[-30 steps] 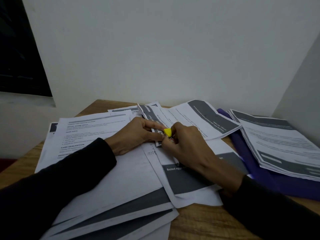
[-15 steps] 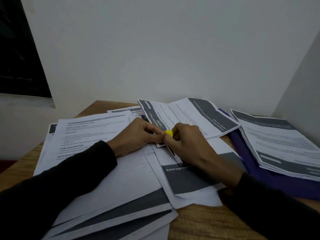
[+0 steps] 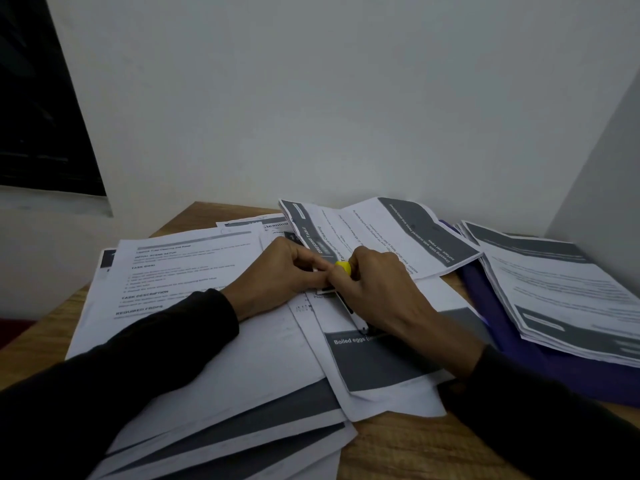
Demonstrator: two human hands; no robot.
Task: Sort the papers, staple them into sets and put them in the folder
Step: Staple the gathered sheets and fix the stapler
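Printed papers with grey header bands lie scattered over the wooden table (image 3: pixel 398 452). My right hand (image 3: pixel 377 292) grips a small stapler (image 3: pixel 343 266) with a yellow tip; its dark body shows below my palm. My left hand (image 3: pixel 284 271) pinches the near corner of a paper set (image 3: pixel 381 233) headed "Dressing Table", right at the stapler's tip. That set's far end lifts off the table. A purple folder (image 3: pixel 491 306) lies open at the right, with a stack of papers (image 3: pixel 561 289) on it.
A sheet headed "Boiled eggs" (image 3: pixel 374 362) lies under my right wrist. More sheets (image 3: pixel 180 271) cover the left and near part of the table. White walls close the back and right. A dark window (image 3: pixel 41 116) is at left.
The far end of the Dressing Table set has risen off the table. Both hands stay together at its near corner with the stapler.
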